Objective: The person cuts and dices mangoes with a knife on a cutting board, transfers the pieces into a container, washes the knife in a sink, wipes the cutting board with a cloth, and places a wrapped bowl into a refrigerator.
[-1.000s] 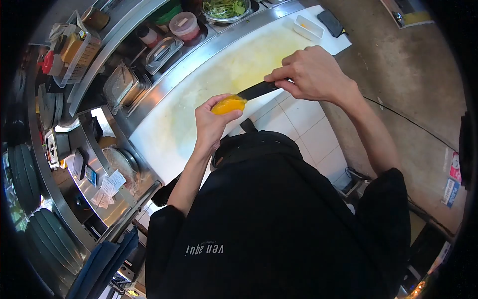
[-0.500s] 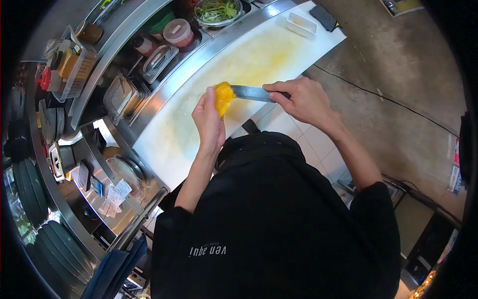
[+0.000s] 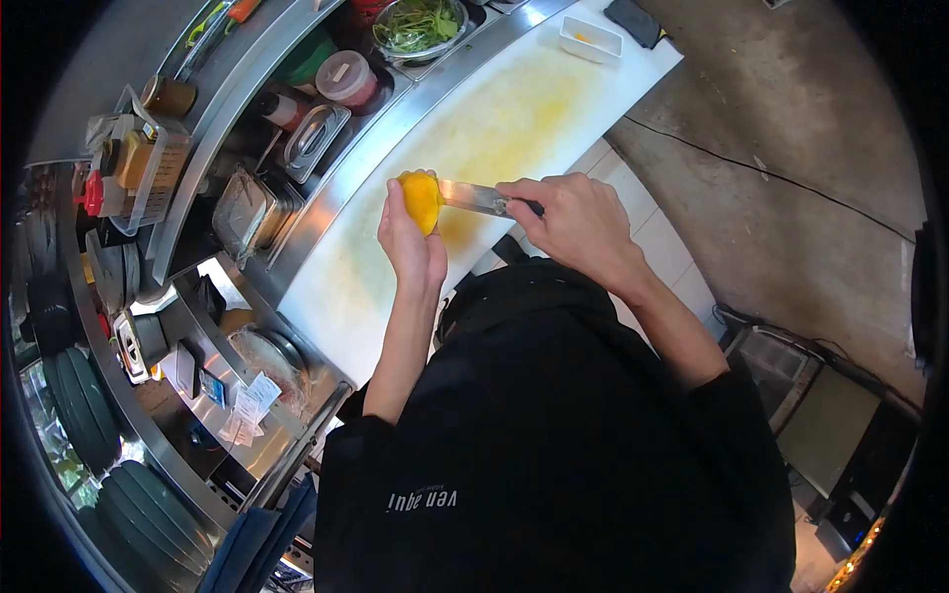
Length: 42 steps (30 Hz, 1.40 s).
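Note:
My left hand [image 3: 406, 237] is closed round a yellow piece of fruit [image 3: 422, 203], held above the white cutting board [image 3: 346, 267]. From the right, my right hand [image 3: 568, 217] grips the dark handle of a knife [image 3: 473, 196]. The blade points left and its tip end meets the right side of the fruit. Whether the tip goes into the fruit is too small to tell. Wet yellow stains mark the board below and beyond both hands.
A clear tub [image 3: 591, 42] and a dark object [image 3: 634, 22] rest at the board's far right end. Behind the board stand a bowl of greens [image 3: 420, 28], a lidded red tub [image 3: 346, 79] and a metal lidded container [image 3: 316, 143]. Papers [image 3: 252, 405] lie at left.
The fruit has been turned in my left hand and now shows a smooth yellow face. My right hand and the knife have come lower and to the left. The view has shifted slightly.

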### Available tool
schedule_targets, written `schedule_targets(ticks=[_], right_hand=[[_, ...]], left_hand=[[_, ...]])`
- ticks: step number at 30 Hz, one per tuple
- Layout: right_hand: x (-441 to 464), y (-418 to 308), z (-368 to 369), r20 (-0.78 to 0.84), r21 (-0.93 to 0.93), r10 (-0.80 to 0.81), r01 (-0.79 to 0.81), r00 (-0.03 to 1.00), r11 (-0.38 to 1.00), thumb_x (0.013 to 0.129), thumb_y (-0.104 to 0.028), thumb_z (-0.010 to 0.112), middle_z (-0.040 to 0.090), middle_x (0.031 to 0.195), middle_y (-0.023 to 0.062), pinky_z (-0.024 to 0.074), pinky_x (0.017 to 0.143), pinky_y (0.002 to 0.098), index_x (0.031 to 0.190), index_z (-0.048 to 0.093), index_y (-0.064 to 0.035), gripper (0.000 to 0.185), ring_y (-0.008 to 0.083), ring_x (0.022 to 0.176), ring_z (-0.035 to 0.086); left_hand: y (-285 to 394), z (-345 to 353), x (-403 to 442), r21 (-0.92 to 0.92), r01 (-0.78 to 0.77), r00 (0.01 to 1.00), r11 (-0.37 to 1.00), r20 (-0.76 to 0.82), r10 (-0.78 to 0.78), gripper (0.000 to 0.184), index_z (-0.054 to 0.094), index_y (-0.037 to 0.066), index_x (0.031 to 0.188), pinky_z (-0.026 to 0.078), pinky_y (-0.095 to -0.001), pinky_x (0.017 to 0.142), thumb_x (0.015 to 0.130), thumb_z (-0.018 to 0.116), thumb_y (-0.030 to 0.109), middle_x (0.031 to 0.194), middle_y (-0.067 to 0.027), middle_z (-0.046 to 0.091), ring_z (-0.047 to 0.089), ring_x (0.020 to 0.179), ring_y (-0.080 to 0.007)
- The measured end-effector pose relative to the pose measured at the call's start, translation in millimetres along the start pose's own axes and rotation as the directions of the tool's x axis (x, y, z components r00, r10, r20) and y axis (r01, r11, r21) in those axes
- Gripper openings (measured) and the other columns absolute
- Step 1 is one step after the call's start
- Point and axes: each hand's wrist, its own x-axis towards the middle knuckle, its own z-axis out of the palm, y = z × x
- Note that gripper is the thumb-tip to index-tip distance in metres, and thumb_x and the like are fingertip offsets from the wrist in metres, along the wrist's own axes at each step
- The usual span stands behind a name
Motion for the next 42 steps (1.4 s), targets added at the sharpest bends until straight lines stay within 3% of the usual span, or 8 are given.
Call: schedule_targets(ticks=[5, 8, 11, 13, 19, 25, 37, 42], right_hand=[[0, -3, 8, -0.020, 0.145, 0.110, -0.105, 0.994, 0.984, 0.087, -0.028, 0.065, 0.069, 0.071, 0.0110, 0.0532, 0.060, 0.0425, 0.100, 0.076, -0.0195, 0.019, 0.0320, 0.064, 0.066], [0, 8, 16, -0.102, 0.096, 0.021, -0.011, 0.995, 0.995, 0.086, -0.029, 0.066, 0.070, 0.072, 0.0105, 0.0533, 0.061, 0.0425, 0.101, 0.076, -0.0198, 0.020, 0.0314, 0.065, 0.067], [8, 23, 13, -0.033, 0.102, 0.062, -0.059, 0.998, 0.993, 0.084, -0.027, 0.067, 0.072, 0.077, 0.0068, 0.0526, 0.062, 0.0366, 0.100, 0.077, -0.0209, 0.020, 0.0259, 0.069, 0.068], [16, 35, 14, 0.024, 0.097, 0.069, -0.071, 0.997, 0.993, 0.084, -0.029, 0.067, 0.073, 0.078, 0.0055, 0.0531, 0.063, 0.0362, 0.100, 0.077, -0.0213, 0.020, 0.0251, 0.069, 0.068], [35, 48, 24, 0.100, 0.177, -0.041, 0.022, 0.994, 0.984, 0.083, -0.031, 0.068, 0.074, 0.080, 0.0028, 0.0541, 0.065, 0.0353, 0.100, 0.076, -0.0214, 0.021, 0.0238, 0.070, 0.069], [40, 38, 25, 0.114, 0.154, -0.126, 0.107, 0.986, 0.982, 0.083, -0.029, 0.069, 0.074, 0.082, 0.0029, 0.0546, 0.067, 0.0350, 0.100, 0.076, -0.0208, 0.021, 0.0238, 0.071, 0.069], [48, 25, 17, 0.226, 0.121, -0.102, 0.076, 0.969, 0.990, 0.083, -0.032, 0.068, 0.072, 0.076, 0.0056, 0.0529, 0.063, 0.0358, 0.099, 0.077, -0.0212, 0.021, 0.0253, 0.066, 0.067], [50, 31, 29, 0.220, 0.088, -0.058, 0.039, 0.974, 0.995, 0.082, -0.033, 0.069, 0.071, 0.074, 0.0048, 0.0527, 0.062, 0.0360, 0.099, 0.077, -0.0225, 0.022, 0.0249, 0.065, 0.066]], left_hand=[[-5, 4, -2, -0.023, -0.057, 0.998, 0.998, -0.024, 0.056, 0.035, 0.058, 0.001, 0.116, 0.048, -0.0339, 0.094, 0.103, 0.051, 0.032, 0.112, -0.0122, 0.066, 0.062, 0.104, -0.0198], [2, 6, -5, 0.025, -0.018, 0.996, 1.000, -0.091, 0.020, 0.032, 0.058, 0.001, 0.119, 0.048, -0.0346, 0.094, 0.103, 0.052, 0.028, 0.113, -0.0115, 0.066, 0.062, 0.104, -0.0196], [12, -18, 3, 0.128, 0.190, 0.982, 0.973, -0.042, -0.186, 0.036, 0.056, 0.002, 0.125, 0.046, -0.0377, 0.097, 0.101, 0.052, 0.029, 0.118, -0.0097, 0.066, 0.061, 0.111, -0.0195], [22, -28, 7, 0.147, 0.306, 0.936, 0.940, 0.134, -0.326, 0.032, 0.057, -0.005, 0.122, 0.051, -0.0373, 0.093, 0.099, 0.051, 0.017, 0.113, -0.0134, 0.066, 0.064, 0.103, -0.0217], [37, -30, 3, 0.294, 0.210, 0.963, 0.933, 0.105, -0.250, 0.031, 0.057, -0.008, 0.119, 0.057, -0.0379, 0.087, 0.101, 0.050, 0.016, 0.109, -0.0168, 0.066, 0.068, 0.096, -0.0251], [26, -23, -2, 0.050, 0.196, 0.979, 0.979, 0.046, -0.198, 0.028, 0.055, -0.006, 0.117, 0.056, -0.0436, 0.088, 0.103, 0.049, 0.017, 0.114, -0.0193, 0.065, 0.065, 0.104, -0.0277], [22, -47, 18, -0.191, 0.274, 0.961, 0.942, 0.100, -0.260, 0.026, 0.051, -0.003, 0.116, 0.052, -0.0407, 0.100, 0.103, 0.048, 0.020, 0.118, -0.0173, 0.060, 0.060, 0.116, -0.0293], [19, -41, 22, -0.131, 0.305, 0.946, 0.943, 0.157, -0.284, 0.026, 0.052, -0.001, 0.116, 0.052, -0.0415, 0.098, 0.104, 0.043, 0.021, 0.118, -0.0169, 0.061, 0.060, 0.115, -0.0284]])
